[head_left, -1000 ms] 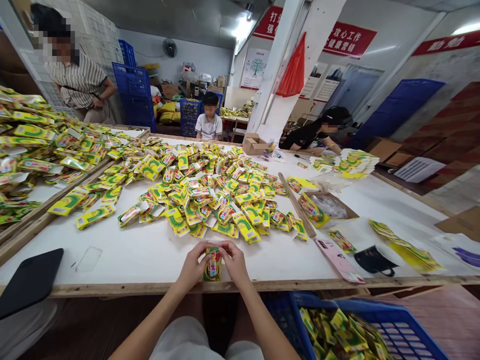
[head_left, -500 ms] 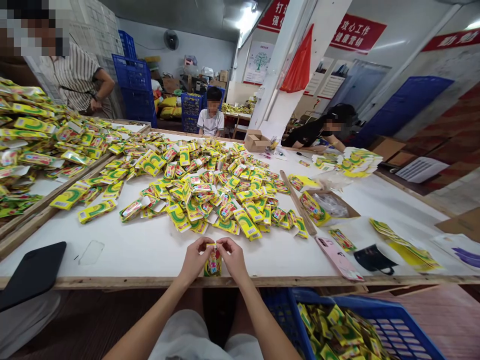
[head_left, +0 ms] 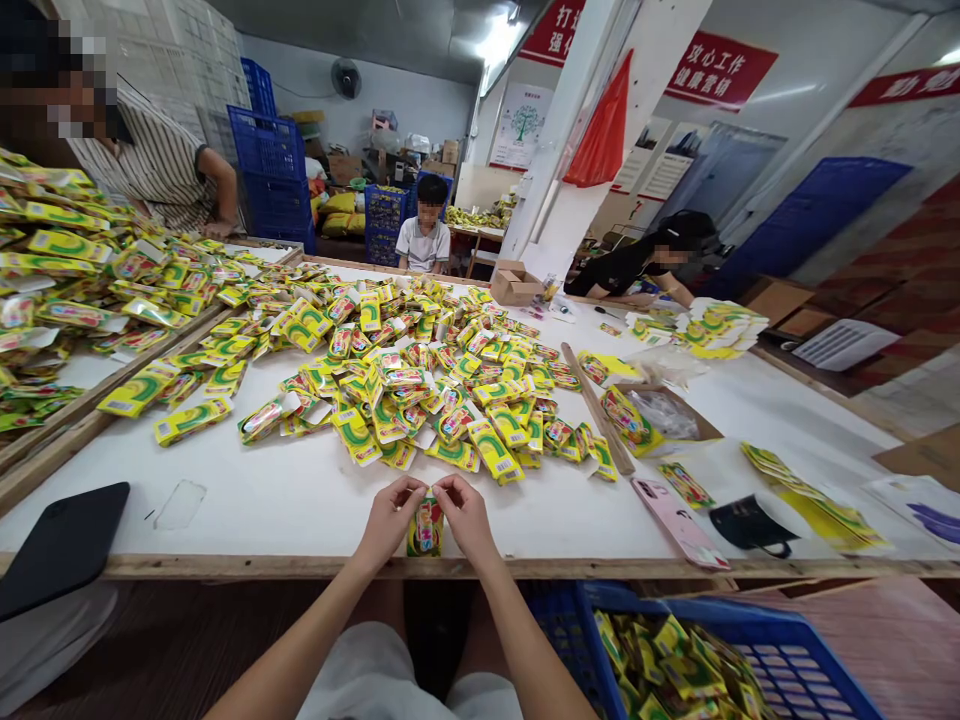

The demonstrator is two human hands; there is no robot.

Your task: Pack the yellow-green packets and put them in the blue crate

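Note:
A small yellow-green printed box (head_left: 426,530) stands at the table's front edge, its printed face towards me. My left hand (head_left: 393,512) pinches its top edge from the left, fingers closed. From the other side my right hand (head_left: 463,508) pinches the same top edge, thumb and fingertips almost meeting those of the left. The fingers partly cover the box's top. Just beyond my hands lies a wide heap of similar yellow boxes (head_left: 442,400), many with white end flaps sticking out.
A pink phone (head_left: 679,522) and a black visor-like item (head_left: 750,525) lie to the right; a black phone (head_left: 66,535) is at left. Below the edge sits a blue crate (head_left: 780,625) of boxes. A wooden strip (head_left: 596,410) divides the table. Other people sit or stand around it.
Both hands stay at the top of the box, with only slight finger movement. At left, the person in stripes has leaned down, an arm now lowered to the table.

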